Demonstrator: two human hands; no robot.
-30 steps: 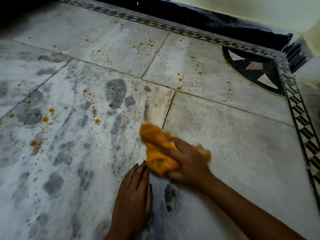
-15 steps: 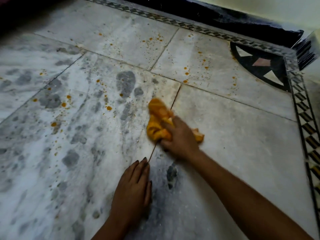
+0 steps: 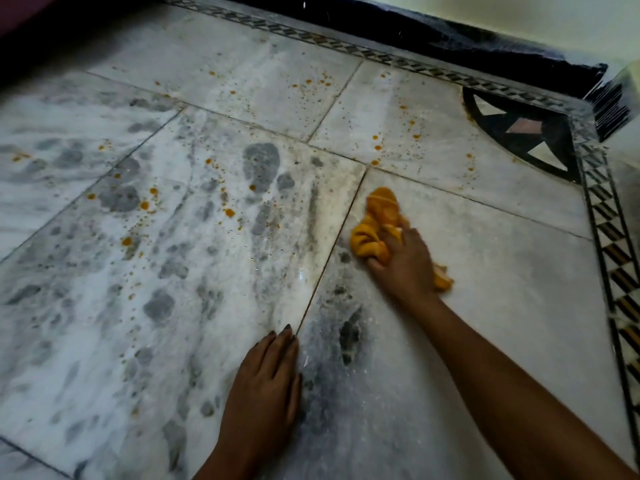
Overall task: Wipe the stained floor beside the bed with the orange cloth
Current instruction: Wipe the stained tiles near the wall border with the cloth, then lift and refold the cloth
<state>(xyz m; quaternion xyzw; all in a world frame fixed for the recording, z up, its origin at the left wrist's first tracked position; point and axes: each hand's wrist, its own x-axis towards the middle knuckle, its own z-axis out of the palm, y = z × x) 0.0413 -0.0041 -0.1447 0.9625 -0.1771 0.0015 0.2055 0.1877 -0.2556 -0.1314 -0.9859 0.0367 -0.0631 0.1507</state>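
Fingers of the right hand [image 3: 405,268] curl around a bunched orange cloth [image 3: 375,223] and press it to a grey-white marble floor [image 3: 502,278], seen from the head camera looking down. The cloth lies on the tile to the right of a grout joint [image 3: 332,247], just beside that line and near the point where four tiles meet. Its long axis runs on a diagonal. The free, rounded end points away from the person toward the far wall, and a small tail pokes out from under the hand's outer edge on the near right. The cloth's middle is hidden beneath palm and fingers. The right forearm reaches in from the lower right corner.

The left hand [image 3: 265,386] rests flat on the floor nearer the person, fingers straight and together, holding nothing, its fingertips at the same grout joint. It sits well apart from the cloth.

Orange spots [image 3: 228,213] dot the tiles to the left of and beyond the cloth, among dark grey mottling. A dark smudge [image 3: 349,336] marks the tile just right of the left hand. A patterned inlay border [image 3: 609,244] runs along the right and far edges, with a black fan-shaped corner motif [image 3: 523,133], and a dark skirting [image 3: 450,32] lines the wall behind.
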